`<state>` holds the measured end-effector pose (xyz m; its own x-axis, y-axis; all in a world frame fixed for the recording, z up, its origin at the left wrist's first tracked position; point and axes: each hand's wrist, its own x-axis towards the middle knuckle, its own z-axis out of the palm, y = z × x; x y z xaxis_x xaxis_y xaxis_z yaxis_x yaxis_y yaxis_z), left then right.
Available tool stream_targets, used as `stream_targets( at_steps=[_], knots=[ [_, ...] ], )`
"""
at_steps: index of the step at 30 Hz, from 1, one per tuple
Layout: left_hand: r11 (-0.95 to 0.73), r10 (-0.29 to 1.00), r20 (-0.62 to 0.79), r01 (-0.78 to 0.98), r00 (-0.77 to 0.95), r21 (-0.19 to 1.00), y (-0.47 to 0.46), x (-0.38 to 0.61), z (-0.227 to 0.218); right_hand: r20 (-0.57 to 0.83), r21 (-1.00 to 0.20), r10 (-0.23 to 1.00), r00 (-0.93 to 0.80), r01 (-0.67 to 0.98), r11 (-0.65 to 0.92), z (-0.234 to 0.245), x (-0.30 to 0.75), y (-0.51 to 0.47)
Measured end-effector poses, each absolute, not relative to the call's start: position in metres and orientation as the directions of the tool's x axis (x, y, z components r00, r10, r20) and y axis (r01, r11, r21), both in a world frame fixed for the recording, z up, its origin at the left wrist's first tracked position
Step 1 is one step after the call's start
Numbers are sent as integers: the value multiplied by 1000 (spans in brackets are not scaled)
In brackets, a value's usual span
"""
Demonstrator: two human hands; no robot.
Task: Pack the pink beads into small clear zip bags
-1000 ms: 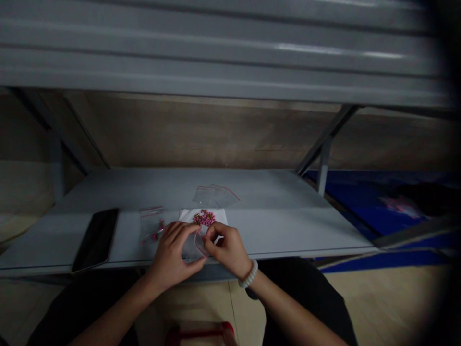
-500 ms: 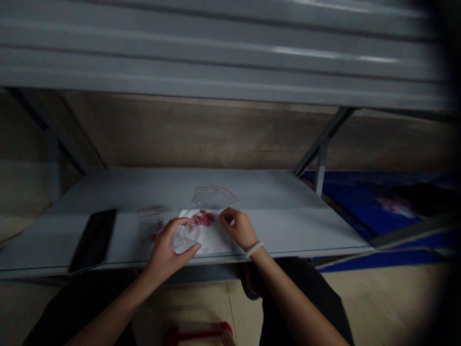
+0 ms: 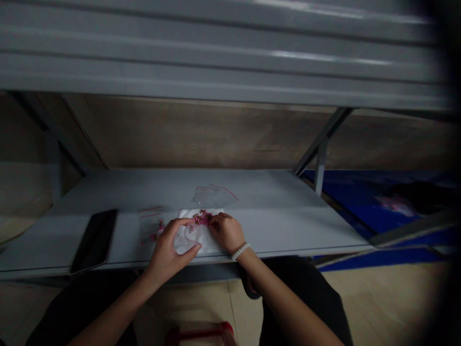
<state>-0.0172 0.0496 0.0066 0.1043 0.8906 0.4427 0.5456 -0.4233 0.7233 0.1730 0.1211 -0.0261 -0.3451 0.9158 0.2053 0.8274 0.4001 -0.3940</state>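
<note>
My left hand (image 3: 168,246) holds a small clear zip bag (image 3: 189,235) by its mouth, thumb and fingers on either side with a gap between them. My right hand (image 3: 229,232), a pale beaded bracelet at its wrist, is at the right edge of a small heap of pink beads (image 3: 202,217). Its fingertips are drawn together; whether a bead is between them is hidden. Under the heap lies a white sheet (image 3: 215,244). To the left, a zip bag with some pink pieces (image 3: 154,235) rests on the table, and several flat clear zip bags (image 3: 215,195) lie behind the heap.
A black phone or tablet (image 3: 94,240) lies at the left of the grey table (image 3: 273,211). Metal braces (image 3: 320,149) rise at both sides beneath an overhanging ribbed grey panel (image 3: 201,62). A red stool (image 3: 200,331) shows below; blue matting (image 3: 345,202) is at the right.
My right hand has moved left to the bead heap, its fingers now among the nearest beads. My left hand stays almost still with the zip bag.
</note>
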Motion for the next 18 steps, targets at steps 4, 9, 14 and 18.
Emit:
stream_targets(
  at_steps=[4, 9, 14, 18],
  knots=[
    [-420, 892, 439, 557, 107, 717, 49, -18, 7, 212, -388, 921, -327, 837, 386, -29, 172, 122],
    [-420, 891, 441, 569, 111, 707, 48, -17, 6, 233, -420, 922, -311, 823, 383, -30, 172, 123],
    [-417, 890, 445, 580, 103, 700, 50, -17, 5, 322, -669, 901, -289, 604, 433, -12, 172, 115],
    [-418, 889, 445, 585, 108, 695, 51, -15, 2, 370, -834, 877, -307, 305, 459, 10, 168, 100]
  ],
)
